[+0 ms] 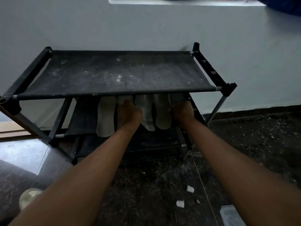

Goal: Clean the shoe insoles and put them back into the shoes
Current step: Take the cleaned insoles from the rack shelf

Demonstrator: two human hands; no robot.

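White insoles (pixel 105 118) lie side by side on the middle shelf (pixel 84 118) of a black rack (pixel 226 90), tucked under its dusty top shelf (pixel 114 74), their near ends reaching the front edge; no shoes are in sight. The left hand (pixel 128 113) is curled over the second insole (pixel 125 98) from the left and seems to grip it. The right hand (pixel 182 111) is clenched at the shelf's right end, but whether it holds a darker insole or the frame I cannot tell. They look thin, light and bendy – likely to flop if lifted by one tip, so a pinch across the middle or at the heel should carry them flat. They seem in no way fragile, and the cloth face ought to give fair grip. No brand, label or writing can be read on the insoles or the rack
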